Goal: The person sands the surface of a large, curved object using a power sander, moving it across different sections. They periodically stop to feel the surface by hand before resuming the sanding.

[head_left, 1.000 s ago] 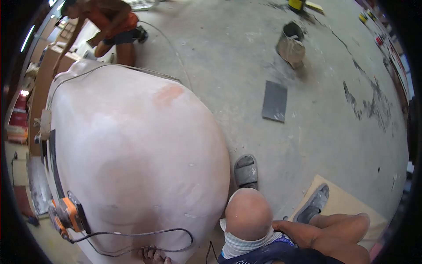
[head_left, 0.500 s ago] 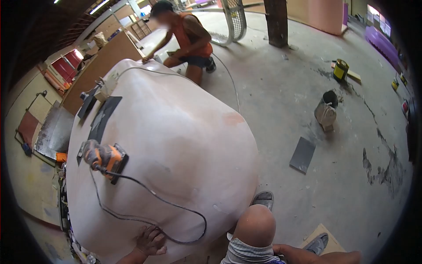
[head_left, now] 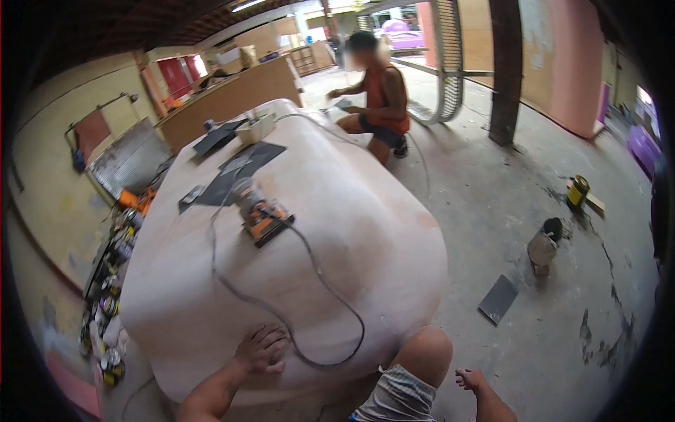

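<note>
My left hand (head_left: pixel 261 349) lies with its fingers spread on the near side of a large, smooth, whitish-pink moulded form (head_left: pixel 190 309). Just beyond it, a black cord loops over the surface to an orange and grey power sander (head_left: pixel 261 214), which rests on top of the form. Off to the right of my knee, my right hand (head_left: pixel 470 380) hangs above the floor, fingers loosely bent and apart, with nothing visible in it. Dark sheets of sandpaper (head_left: pixel 242 172) lie on the form past the sander, near a pale box (head_left: pixel 256 129).
A co-worker (head_left: pixel 387 98) crouches at the form's far end, holding a greyish piece. On the concrete floor to the right are a dark sheet (head_left: pixel 498 300), a dusty container (head_left: pixel 543 247) and a yellow-black can (head_left: pixel 578 192). Cans and clutter (head_left: pixel 109 306) line the left side.
My view has tilted up and swung left. My right hand has come into sight beside my knee. The left hand stays on the form. The co-worker's hand has lifted off the form.
</note>
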`<state>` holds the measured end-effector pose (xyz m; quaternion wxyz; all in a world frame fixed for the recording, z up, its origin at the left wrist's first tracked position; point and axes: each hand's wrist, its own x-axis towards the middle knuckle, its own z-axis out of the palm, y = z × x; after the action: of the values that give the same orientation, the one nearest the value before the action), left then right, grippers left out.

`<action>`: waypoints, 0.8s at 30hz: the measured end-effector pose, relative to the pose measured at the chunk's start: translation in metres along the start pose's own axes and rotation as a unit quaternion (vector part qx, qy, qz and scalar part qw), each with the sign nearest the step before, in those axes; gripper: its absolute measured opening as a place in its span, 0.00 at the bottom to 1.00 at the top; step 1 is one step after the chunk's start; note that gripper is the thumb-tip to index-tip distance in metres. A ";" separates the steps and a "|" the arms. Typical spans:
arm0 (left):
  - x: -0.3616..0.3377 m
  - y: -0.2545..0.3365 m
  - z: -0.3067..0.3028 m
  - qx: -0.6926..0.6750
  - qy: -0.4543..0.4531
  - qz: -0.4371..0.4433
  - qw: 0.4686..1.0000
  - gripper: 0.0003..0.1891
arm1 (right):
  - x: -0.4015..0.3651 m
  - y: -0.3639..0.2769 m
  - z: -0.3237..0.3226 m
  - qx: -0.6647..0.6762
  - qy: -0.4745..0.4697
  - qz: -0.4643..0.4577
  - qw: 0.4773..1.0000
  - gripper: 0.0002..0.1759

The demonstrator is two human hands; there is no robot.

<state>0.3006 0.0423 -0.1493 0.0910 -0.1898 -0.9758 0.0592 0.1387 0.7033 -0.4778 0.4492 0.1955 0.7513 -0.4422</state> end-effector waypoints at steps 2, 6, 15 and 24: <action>-0.002 0.004 0.000 -0.006 0.013 -0.024 1.000 0.34 | 0.006 0.005 0.004 0.018 -0.003 -0.003 1.000 0.27; 0.002 0.022 0.004 0.014 0.052 -0.071 0.996 0.29 | 0.047 0.052 0.026 -0.051 -0.048 0.037 0.997 0.28; 0.010 0.079 0.041 0.020 0.237 -0.404 0.883 0.22 | 0.040 0.022 0.043 -0.087 -0.031 -0.021 0.995 0.32; 0.018 0.013 -0.037 0.044 0.412 -0.461 0.785 0.30 | 0.021 -0.011 0.025 -0.054 0.005 -0.034 0.998 0.34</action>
<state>0.2963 0.0644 -0.1121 0.5086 0.2799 -0.8136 -0.0310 0.1332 0.6748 -0.4951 0.4399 0.1477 0.7828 -0.4146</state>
